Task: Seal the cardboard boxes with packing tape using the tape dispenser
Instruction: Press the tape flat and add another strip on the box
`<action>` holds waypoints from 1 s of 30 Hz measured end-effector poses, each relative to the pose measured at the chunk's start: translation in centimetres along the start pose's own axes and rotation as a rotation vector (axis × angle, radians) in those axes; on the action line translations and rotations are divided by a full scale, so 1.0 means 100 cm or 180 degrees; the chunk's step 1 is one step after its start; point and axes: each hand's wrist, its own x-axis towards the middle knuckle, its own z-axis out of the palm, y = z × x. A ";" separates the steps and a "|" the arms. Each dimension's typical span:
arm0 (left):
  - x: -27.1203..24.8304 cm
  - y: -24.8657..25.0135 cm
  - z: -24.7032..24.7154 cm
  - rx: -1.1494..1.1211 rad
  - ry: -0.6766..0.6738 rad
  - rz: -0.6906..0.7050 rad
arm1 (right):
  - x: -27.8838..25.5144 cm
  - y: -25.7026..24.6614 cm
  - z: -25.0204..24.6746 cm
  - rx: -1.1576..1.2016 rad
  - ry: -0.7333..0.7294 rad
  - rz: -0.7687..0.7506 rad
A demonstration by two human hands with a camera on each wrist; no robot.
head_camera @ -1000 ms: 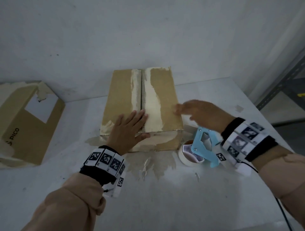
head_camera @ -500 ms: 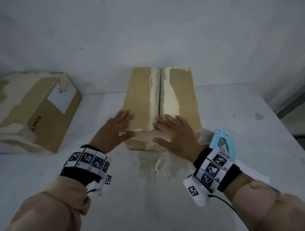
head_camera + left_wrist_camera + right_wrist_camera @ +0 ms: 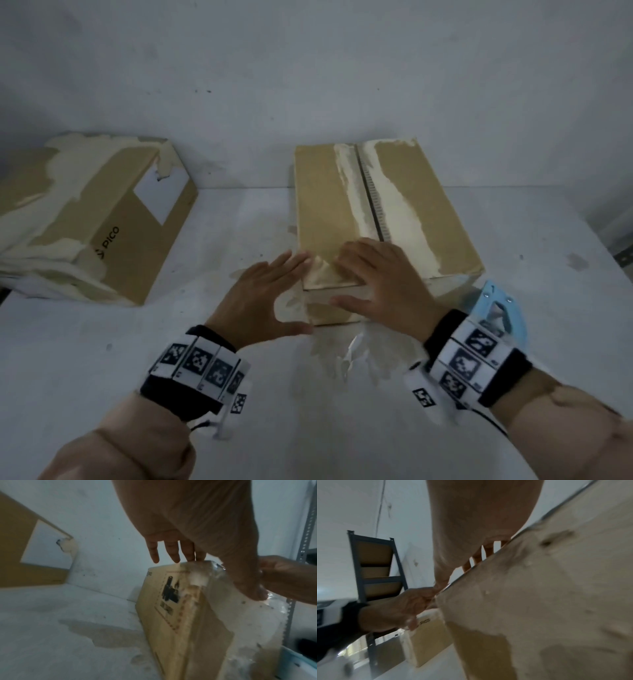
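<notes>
Both grips are released: left hand point(image 3: 263, 294) lies flat-fingered at the near left corner of the middle cardboard box point(image 3: 380, 219), right hand point(image 3: 383, 281) presses flat on its near top edge. At left, a second box point(image 3: 102, 219) reads "PICO". White surface point(image 3: 308, 428), stained with torn paper, meets a white wall. Lower right, the blue tape dispenser point(image 3: 503, 308) rests behind the right wrist.

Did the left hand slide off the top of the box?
Yes. The left hand slid toward the box's near left corner; only its fingertips touch the top now.
</notes>
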 end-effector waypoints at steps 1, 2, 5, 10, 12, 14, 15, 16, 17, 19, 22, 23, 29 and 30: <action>0.001 -0.007 -0.005 0.0195 -0.0078 0.0078 | 0.006 -0.007 0.006 -0.0031 0.0014 -0.0014; 0.002 -0.015 -0.008 0.0409 -0.0129 0.0181 | 0.012 -0.013 0.011 -0.0085 0.0045 0.0007; 0.013 -0.029 -0.010 0.0889 -0.0165 0.0537 | 0.017 -0.020 0.023 -0.0354 0.0220 0.0072; 0.024 -0.032 0.003 0.0994 -0.0070 0.0730 | 0.015 -0.015 0.029 -0.0540 0.0470 -0.0060; 0.022 -0.035 0.010 0.0780 0.0036 0.0750 | 0.015 -0.015 0.030 -0.0547 0.0536 -0.0091; 0.020 -0.036 0.016 0.0440 0.0165 0.0719 | 0.015 -0.015 0.030 -0.0558 0.0606 -0.0118; 0.019 -0.037 0.019 0.0286 0.0231 0.0689 | 0.014 -0.015 0.030 -0.0575 0.0618 -0.0139; 0.018 -0.038 0.022 0.0173 0.0284 0.0662 | 0.014 -0.015 0.031 -0.0610 0.0593 -0.0155; 0.017 -0.038 0.023 0.0090 0.0305 0.0639 | 0.014 -0.014 0.033 -0.0657 0.0523 -0.0158; 0.016 -0.037 0.024 -0.0023 0.0321 0.0584 | 0.012 -0.012 0.034 -0.0696 0.0310 -0.0138; 0.014 -0.033 0.028 -0.0105 0.0414 0.0513 | 0.009 -0.008 0.029 -0.0481 -0.0085 -0.0181; 0.014 -0.032 0.028 -0.0158 0.0439 0.0463 | 0.007 -0.007 0.025 -0.0365 -0.0203 -0.0199; 0.015 -0.020 0.033 -0.0499 0.0683 0.0130 | 0.010 -0.019 0.016 0.0050 -0.0146 0.0112; 0.015 -0.017 0.035 -0.0553 0.0769 0.0070 | 0.013 -0.022 0.018 0.0028 -0.0039 0.0187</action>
